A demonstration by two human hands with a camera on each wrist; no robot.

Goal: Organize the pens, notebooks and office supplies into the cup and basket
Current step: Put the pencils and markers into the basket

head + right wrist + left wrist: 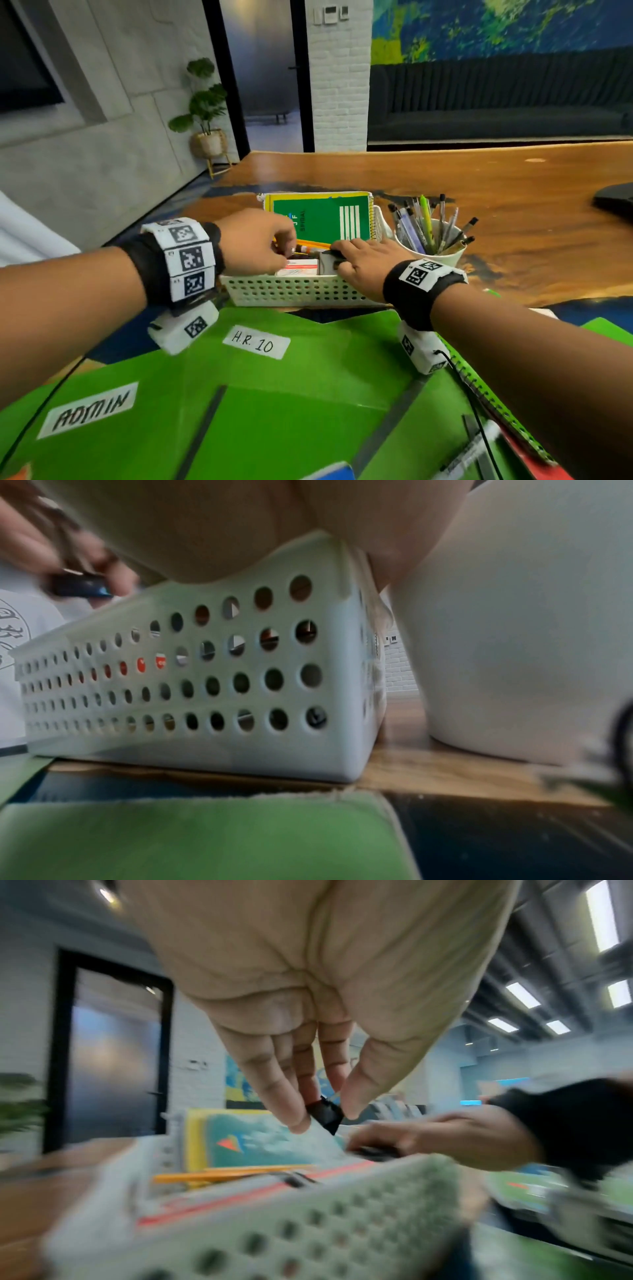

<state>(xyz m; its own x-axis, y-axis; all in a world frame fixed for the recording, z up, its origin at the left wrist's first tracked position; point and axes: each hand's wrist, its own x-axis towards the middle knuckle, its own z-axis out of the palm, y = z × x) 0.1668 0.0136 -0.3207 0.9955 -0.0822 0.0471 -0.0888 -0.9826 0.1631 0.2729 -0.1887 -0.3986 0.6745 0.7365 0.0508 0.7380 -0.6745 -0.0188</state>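
A white perforated basket (298, 291) stands mid-table, with a green spiral notebook (322, 219) upright at its back. A white cup (445, 255) full of pens (424, 222) sits just right of it. My left hand (291, 248) hovers over the basket's left half. In the left wrist view its thumb and fingertips pinch a small black binder clip (325, 1116). My right hand (337, 257) reaches over the basket's right front corner, its fingers curled on a small black-and-white item (329, 265) inside. The right wrist view shows only the basket wall (205, 669) and the cup (514, 615).
Inside the basket lie an orange pencil (311, 244) and a red-and-white box (298, 268). Green folders labelled ADMIN (92, 409) and H.R. 10 (255, 342) cover the near table. A green spiral notebook (496, 407) and a marker (472, 452) lie under my right forearm.
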